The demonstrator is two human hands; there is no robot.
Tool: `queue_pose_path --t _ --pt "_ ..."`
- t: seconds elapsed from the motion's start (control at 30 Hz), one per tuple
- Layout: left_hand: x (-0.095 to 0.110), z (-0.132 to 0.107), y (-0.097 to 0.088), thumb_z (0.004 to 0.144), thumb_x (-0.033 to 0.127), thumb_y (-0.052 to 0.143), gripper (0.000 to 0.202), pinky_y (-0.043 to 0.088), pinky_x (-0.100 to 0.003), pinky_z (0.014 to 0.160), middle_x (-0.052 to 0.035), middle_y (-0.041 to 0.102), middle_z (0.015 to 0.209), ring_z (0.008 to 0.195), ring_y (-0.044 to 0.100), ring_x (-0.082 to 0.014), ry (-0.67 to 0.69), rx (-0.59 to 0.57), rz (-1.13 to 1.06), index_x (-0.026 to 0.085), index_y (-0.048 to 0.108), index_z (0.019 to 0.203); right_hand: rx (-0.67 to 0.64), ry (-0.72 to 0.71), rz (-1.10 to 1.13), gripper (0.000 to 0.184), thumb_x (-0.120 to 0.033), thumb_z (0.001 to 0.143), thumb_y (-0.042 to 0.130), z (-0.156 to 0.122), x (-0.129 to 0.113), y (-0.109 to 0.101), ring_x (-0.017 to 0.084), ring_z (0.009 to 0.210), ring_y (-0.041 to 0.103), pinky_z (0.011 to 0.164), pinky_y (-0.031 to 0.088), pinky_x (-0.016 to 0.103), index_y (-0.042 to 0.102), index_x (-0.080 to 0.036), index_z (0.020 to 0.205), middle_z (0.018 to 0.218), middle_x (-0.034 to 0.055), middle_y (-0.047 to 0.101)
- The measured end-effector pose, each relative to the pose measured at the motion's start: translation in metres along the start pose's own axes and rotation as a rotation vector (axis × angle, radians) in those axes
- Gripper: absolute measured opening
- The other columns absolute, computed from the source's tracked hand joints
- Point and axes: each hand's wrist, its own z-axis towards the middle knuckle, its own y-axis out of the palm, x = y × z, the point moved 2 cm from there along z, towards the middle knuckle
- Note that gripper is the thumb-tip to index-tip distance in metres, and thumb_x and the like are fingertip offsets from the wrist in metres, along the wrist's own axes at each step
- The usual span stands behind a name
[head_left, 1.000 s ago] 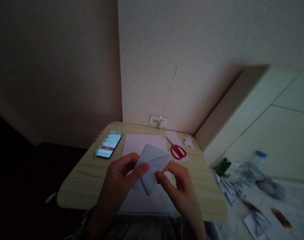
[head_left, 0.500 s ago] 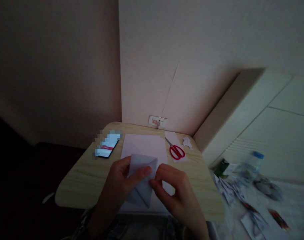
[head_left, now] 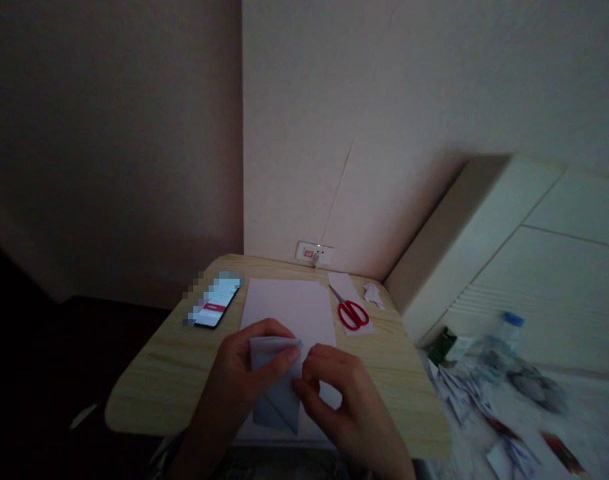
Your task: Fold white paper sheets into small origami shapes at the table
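Observation:
A folded sheet of white paper (head_left: 277,393) with a diagonal crease is held up over the front of a stack of white paper (head_left: 284,300). My left hand (head_left: 251,373) grips it from the left, thumb across its face and fingers behind. At the paper's right edge, my right hand (head_left: 337,393) is closed in a pinch, thumb and forefinger on that edge. The exact contact under the right fingertips is partly hidden. Red-handled scissors (head_left: 353,315) lie beyond my right hand, on a paper strip (head_left: 340,283).
A phone (head_left: 217,303) with a lit screen lies on the left of the wooden table (head_left: 159,380). A small folded paper piece (head_left: 373,295) sits at the back right. A wall socket (head_left: 314,253) is behind. Right of the table are a blue-capped bottle (head_left: 504,333) and scattered papers.
The folded paper's upper part now tips away, so its top looks shorter. Both hands remain on it, slightly lower in view. The whole scene has shifted down a little with the camera.

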Motion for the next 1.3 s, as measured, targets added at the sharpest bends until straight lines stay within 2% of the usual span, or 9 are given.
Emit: queue_pose_path --t 0.2,0.37,0.47,0.63,0.73,0.9,1.07,1.2,1.3 --pt "0.005 -0.004 0.004 0.063 0.027 0.066 0.011 0.038 -0.02 0.046 0.0031 0.054 0.053 0.05 0.048 -0.0122 0.031 0.046 0.011 0.018 0.061 0.059 -0.004 -0.005 -0.019 0.025 -0.013 0.084 0.053 -0.003 -0.003 -0.003 0.01 0.062 0.05 0.057 0.037 0.022 0.044 -0.02 0.061 0.064 -0.0035 0.05" --pt "-0.002 -0.001 0.006 0.063 0.027 0.067 0.013 0.038 -0.02 0.046 0.0035 0.054 0.053 0.05 0.047 -0.0114 0.021 0.104 -0.017 0.018 0.061 0.058 -0.011 0.007 0.005 0.025 -0.013 0.084 0.053 -0.001 0.002 -0.001 0.01 0.062 0.049 0.057 0.036 0.022 0.044 -0.02 0.062 0.065 -0.0029 0.05" --pt "-0.007 0.002 0.006 0.063 0.026 0.069 0.01 0.043 -0.021 0.052 0.0024 0.06 0.057 0.055 0.054 -0.0131 0.001 0.136 -0.092 0.018 0.064 0.061 0.092 -0.012 0.043 0.025 -0.013 0.084 0.052 -0.001 0.004 -0.002 0.011 0.061 0.049 0.056 0.036 0.023 0.044 -0.02 0.062 0.063 -0.002 0.049" --pt "-0.009 0.002 0.01 0.063 0.023 0.071 0.007 0.048 -0.021 0.061 0.0012 0.067 0.065 0.065 0.062 -0.0151 -0.098 0.053 -0.174 0.019 0.068 0.068 0.33 0.003 0.083 0.026 -0.021 0.087 0.051 -0.002 0.007 -0.006 0.016 0.064 0.054 0.057 0.039 0.027 0.047 -0.022 0.062 0.06 -0.0002 0.05" --pt "-0.004 -0.001 0.009 0.065 0.025 0.07 0.007 0.047 -0.02 0.06 0.0023 0.065 0.061 0.064 0.061 -0.0141 -0.105 0.095 -0.172 0.018 0.067 0.063 0.371 0.012 0.092 0.023 -0.02 0.087 0.053 0.001 0.005 -0.006 0.016 0.065 0.056 0.057 0.041 0.026 0.052 -0.021 0.064 0.06 -0.0004 0.053" --pt "0.008 -0.005 0.002 0.067 0.026 0.069 0.009 0.047 -0.022 0.061 0.0019 0.064 0.062 0.065 0.061 -0.0154 -0.036 0.059 -0.122 0.018 0.066 0.063 0.409 0.005 0.139 0.01 -0.018 0.084 0.059 0.0 -0.004 -0.009 0.014 0.067 0.059 0.06 0.045 0.022 0.058 -0.02 0.075 0.068 -0.0015 0.061" --pt "0.008 -0.004 -0.003 0.074 0.028 0.065 0.013 0.047 -0.024 0.066 0.0006 0.062 0.066 0.068 0.059 -0.0163 0.104 -0.037 0.016 0.018 0.066 0.066 0.479 -0.039 0.136 0.014 -0.015 0.083 0.061 -0.004 -0.012 -0.012 0.012 0.065 0.059 0.058 0.044 0.02 0.057 -0.02 0.07 0.067 -0.0028 0.062" --pt "0.004 -0.001 -0.005 0.075 0.022 0.065 0.005 0.043 -0.023 0.066 0.0011 0.057 0.072 0.069 0.053 -0.0138 0.292 0.068 0.12 0.02 0.064 0.071 0.541 -0.12 0.11 0.012 -0.011 0.082 0.061 -0.002 -0.014 -0.014 0.012 0.07 0.059 0.063 0.046 0.02 0.06 -0.02 0.074 0.071 -0.0021 0.062" --pt "0.004 -0.001 -0.003 0.076 0.019 0.064 0.005 0.042 -0.022 0.061 0.0006 0.055 0.075 0.068 0.051 -0.0128 0.349 0.071 0.115 0.02 0.062 0.071 0.554 -0.161 0.104 0.013 -0.008 0.081 0.062 0.001 -0.012 -0.013 0.013 0.074 0.06 0.066 0.047 0.021 0.064 -0.021 0.079 0.076 -0.0008 0.062"
